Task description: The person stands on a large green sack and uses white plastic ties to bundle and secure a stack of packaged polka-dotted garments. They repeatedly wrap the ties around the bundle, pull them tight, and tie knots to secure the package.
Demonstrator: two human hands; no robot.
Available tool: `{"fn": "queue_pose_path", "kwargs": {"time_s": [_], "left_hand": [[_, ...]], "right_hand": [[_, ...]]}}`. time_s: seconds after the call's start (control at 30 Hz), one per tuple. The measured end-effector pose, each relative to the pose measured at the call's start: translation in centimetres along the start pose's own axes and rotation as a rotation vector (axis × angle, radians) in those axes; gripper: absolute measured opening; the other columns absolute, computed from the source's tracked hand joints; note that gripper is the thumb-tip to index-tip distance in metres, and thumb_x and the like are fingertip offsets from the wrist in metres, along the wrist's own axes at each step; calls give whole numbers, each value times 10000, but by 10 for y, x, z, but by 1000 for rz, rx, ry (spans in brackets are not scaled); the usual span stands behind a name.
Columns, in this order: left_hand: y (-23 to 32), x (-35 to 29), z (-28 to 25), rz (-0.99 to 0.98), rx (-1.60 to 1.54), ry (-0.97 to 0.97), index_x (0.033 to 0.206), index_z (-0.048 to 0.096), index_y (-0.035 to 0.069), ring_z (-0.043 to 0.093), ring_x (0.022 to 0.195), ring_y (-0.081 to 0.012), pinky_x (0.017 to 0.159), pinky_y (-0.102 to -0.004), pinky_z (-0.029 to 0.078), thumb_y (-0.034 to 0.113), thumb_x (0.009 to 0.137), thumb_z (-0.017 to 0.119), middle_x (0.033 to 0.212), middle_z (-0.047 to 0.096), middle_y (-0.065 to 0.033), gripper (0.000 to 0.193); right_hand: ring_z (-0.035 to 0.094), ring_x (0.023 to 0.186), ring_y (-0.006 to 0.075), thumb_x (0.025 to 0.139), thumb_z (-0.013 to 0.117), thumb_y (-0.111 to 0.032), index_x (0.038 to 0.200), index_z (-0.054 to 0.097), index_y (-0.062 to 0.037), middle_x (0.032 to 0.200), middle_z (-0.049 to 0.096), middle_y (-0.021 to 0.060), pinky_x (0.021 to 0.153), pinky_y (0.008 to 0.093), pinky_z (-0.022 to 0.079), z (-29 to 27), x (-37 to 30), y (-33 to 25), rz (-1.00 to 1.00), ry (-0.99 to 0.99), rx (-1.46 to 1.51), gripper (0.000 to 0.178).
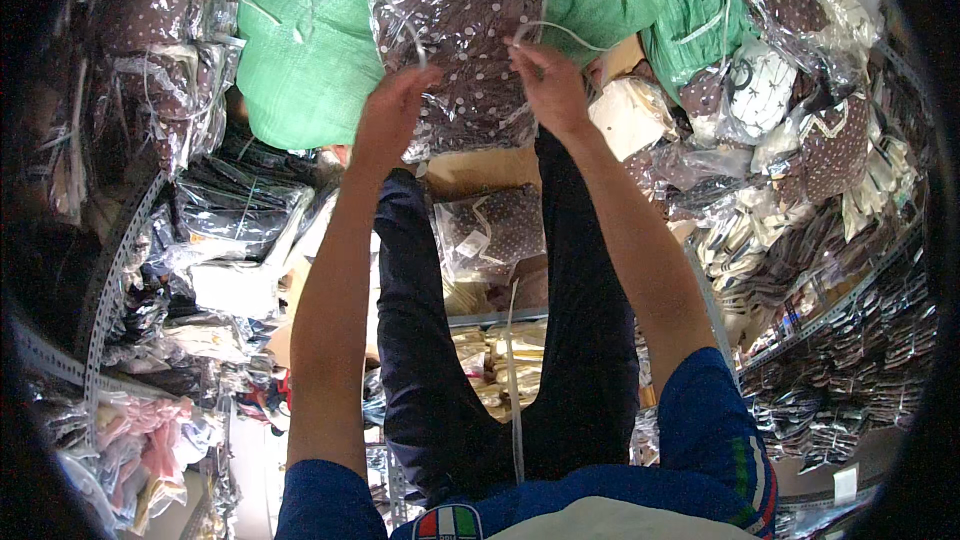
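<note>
A stack of clear-bagged dark brown cloth with white dots (465,45) lies in front of my legs, against green woven sacking. My left hand (393,112) is over its left edge, thumb and fingers pinched together on a white strap (408,28) that curves up over the bag. Over its right side, my right hand (552,88) has its fingertips closed on another length of white strap (575,36), which trails off to the right. Whether the two lengths join beneath the stack is hidden.
Green sacking (290,50) with loose white straps spreads behind the stack. Another bagged dotted bundle (492,230) lies between my legs. Bagged garments crowd both sides; perforated metal rails (108,285) edge the racks. Pale packets (490,360) lie lower down, below my legs.
</note>
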State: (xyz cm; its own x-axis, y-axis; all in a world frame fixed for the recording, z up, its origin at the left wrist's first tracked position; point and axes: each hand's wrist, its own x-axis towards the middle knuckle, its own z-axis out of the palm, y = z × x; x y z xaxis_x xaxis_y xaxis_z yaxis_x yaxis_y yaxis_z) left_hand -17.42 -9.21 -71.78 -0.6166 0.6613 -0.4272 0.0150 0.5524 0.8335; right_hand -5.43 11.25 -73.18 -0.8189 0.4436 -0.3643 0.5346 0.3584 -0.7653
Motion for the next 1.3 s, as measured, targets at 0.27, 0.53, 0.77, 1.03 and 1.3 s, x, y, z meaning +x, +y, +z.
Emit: {"fn": "queue_pose_path", "kwargs": {"time_s": [0.27, 0.53, 0.77, 1.03, 1.3], "left_hand": [[12, -2, 38, -68, 237, -106, 1000, 663, 39, 613, 886, -412, 778, -462, 483, 178, 841, 587, 941, 646, -225, 224], [5, 10, 50, -400, -64, 61, 1025, 670, 53, 650, 878, -343, 742, -407, 473, 440, 912, 509, 935, 667, -207, 434], [14, 35, 43, -462, -917, 343, 1116, 574, 47, 599, 751, -192, 768, -340, 497, 235, 986, 455, 884, 635, -55, 258], [-39, 12, 5, -558, -793, 335, 945, 644, 54, 395, 451, -128, 464, -301, 380, 337, 945, 563, 528, 391, 24, 295], [-9, 8, 35, -110, 351, -115, 985, 706, 156, 661, 770, -347, 676, -454, 509, 454, 823, 642, 818, 675, -174, 345]], "right_hand": [[540, 820, 397, 928, 494, -166, 902, 596, -14, 830, 561, 191, 727, 486, 430, 43, -12, -38, -143, -23, -61, 185], [575, 840, 390, 948, 448, -127, 1013, 619, -2, 913, 598, 193, 739, 423, 458, 51, -21, -37, -33, 11, 74, 221], [577, 820, 335, 976, 468, -234, 958, 610, 9, 877, 596, 166, 719, 437, 446, 45, -26, -18, 197, 116, 258, 282], [636, 662, 126, 933, 590, -328, 927, 686, 18, 776, 675, 76, 622, 255, 548, 23, -12, 19, 575, 218, 755, 360], [674, 687, 171, 892, 649, -337, 938, 672, 43, 795, 678, 106, 653, 261, 552, 16, -7, 3, 548, 92, 822, 383]]}}
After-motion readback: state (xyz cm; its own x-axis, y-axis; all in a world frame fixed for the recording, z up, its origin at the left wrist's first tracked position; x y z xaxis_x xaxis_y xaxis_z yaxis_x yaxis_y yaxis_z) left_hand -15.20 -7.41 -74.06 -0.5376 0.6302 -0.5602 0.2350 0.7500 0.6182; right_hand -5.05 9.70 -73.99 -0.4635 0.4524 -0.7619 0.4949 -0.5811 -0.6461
